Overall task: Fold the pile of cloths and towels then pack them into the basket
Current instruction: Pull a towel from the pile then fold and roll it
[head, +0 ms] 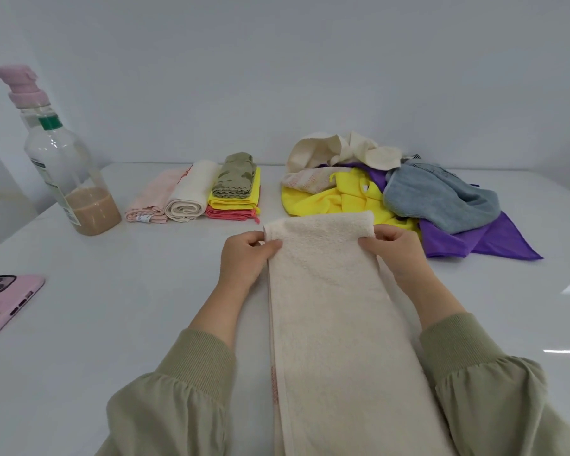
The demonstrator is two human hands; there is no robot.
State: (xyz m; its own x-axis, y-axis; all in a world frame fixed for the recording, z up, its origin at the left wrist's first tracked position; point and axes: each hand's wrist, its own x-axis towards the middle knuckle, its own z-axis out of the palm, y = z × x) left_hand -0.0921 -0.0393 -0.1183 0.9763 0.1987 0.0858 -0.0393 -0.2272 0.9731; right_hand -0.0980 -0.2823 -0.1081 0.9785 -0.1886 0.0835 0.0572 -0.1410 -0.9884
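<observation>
At the far end of the long cream terry towel (336,324), the left grip (244,258) and right grip (396,253) each pinch a corner. It lies lengthwise on the glossy white counter (112,340), unfolded cloth pile (408,199) just beyond, plain white wall (277,77) behind.

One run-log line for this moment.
step: folding cream towel | left hand: grips far-left corner | right hand: grips far-right corner | folded cloths: far left | unfolded pile: far right | basket: not in view
</observation>
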